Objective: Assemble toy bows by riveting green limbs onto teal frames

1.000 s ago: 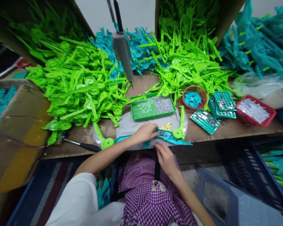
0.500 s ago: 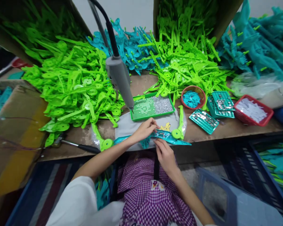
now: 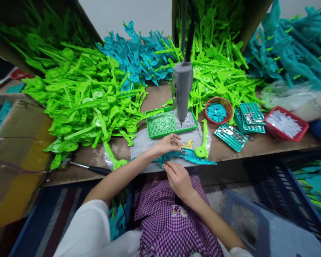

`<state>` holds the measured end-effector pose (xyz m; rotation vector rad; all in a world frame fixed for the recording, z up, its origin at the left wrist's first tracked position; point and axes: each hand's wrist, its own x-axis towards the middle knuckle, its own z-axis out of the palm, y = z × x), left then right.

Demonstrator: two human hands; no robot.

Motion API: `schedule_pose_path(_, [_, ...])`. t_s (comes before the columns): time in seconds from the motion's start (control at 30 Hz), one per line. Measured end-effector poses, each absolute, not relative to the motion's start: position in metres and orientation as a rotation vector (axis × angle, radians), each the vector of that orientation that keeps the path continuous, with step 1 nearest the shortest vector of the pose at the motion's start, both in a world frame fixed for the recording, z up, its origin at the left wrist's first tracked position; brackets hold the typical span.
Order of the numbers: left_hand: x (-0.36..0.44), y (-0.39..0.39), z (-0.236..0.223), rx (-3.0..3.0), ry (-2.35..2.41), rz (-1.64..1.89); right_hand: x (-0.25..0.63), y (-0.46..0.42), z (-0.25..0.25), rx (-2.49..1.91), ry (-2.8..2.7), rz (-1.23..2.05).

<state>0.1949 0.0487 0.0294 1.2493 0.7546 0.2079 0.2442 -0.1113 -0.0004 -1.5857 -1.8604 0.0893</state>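
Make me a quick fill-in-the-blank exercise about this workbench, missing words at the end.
The small silvery pieces lie in a mesh tray coloured ____.
The white strips fill a basket coloured ____.
The hammer lies beside the person's ____ forearm.
Of the hands at the teal part, the one nearer the checked apron is the ____ one.
Missing words: green; red; left; right.

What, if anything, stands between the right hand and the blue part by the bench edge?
Nothing visible: the right hand is at the near edge of the blue part. The left hand is by its far side; the hanging tool is farther off.
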Motion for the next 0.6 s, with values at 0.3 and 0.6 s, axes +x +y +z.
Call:
schedule_pose_path(0.3, [0.185,0.049,0.036,1.599,0.718,0.372,0.248,-0.118,-0.008,-1.648,-1.807,0.122])
schedule_pose_path(0.6, [0.204,0.029,0.053,2.282,0.634,0.081,0.246,-0.123,-0.006,-1.653,-1.818,0.108])
